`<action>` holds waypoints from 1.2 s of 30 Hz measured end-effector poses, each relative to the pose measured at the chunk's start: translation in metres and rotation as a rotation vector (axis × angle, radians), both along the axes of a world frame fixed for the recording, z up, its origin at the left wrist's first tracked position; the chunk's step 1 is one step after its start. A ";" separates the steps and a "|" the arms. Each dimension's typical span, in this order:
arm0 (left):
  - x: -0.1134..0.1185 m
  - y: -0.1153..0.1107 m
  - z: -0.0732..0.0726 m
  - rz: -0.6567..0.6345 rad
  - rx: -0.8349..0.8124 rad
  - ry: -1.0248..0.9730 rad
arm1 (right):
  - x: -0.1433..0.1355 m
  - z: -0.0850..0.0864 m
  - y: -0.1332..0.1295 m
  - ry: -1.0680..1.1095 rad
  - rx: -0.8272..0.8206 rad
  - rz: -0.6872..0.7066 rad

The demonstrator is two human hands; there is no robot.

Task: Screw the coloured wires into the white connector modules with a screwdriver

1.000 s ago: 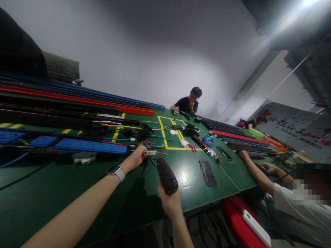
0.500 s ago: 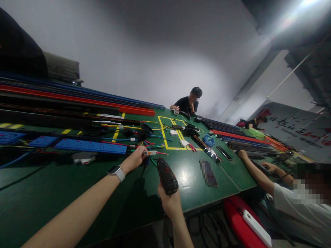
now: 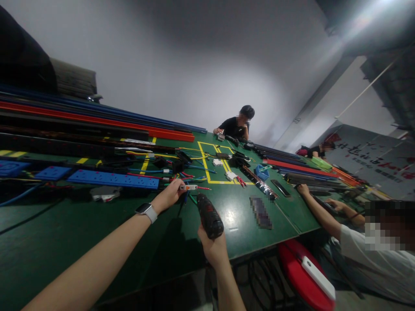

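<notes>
My left hand, with a watch on its wrist, pinches a small white and orange part with a red wire coming out to the right. Below and to the right, my right hand is wrapped round the handle of a black power drill, whose front end points up and left toward the small part. The two are apart. Blue, red, yellow and green wires lie just beyond my left hand. Left of it a blue socket strip rests along the green table.
Long orange and blue rails lie at the back left. Right of centre are a blue bin, a dark phone and white parts. A person works at the right, near a red stool; others sit farther back.
The view has shifted slightly, so the table appears a little higher. Both hands keep their holds. The person across the table has moved their head and hand slightly.
</notes>
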State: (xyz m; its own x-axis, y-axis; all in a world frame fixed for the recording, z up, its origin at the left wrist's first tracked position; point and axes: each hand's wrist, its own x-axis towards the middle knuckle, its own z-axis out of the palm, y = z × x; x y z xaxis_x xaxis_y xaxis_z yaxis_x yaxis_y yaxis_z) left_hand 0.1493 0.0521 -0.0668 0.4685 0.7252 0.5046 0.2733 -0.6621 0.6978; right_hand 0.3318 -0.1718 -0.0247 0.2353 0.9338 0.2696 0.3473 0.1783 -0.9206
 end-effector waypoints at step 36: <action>0.001 0.004 -0.006 -0.006 0.011 -0.024 | 0.000 -0.003 0.002 -0.013 -0.036 -0.030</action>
State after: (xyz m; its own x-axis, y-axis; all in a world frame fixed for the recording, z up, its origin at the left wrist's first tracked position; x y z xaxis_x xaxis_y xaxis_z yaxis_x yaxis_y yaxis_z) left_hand 0.1503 0.0566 -0.0726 0.4607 0.7166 0.5237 0.2527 -0.6715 0.6966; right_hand 0.3318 -0.1697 -0.0281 0.2603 0.9353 0.2395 0.3644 0.1346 -0.9215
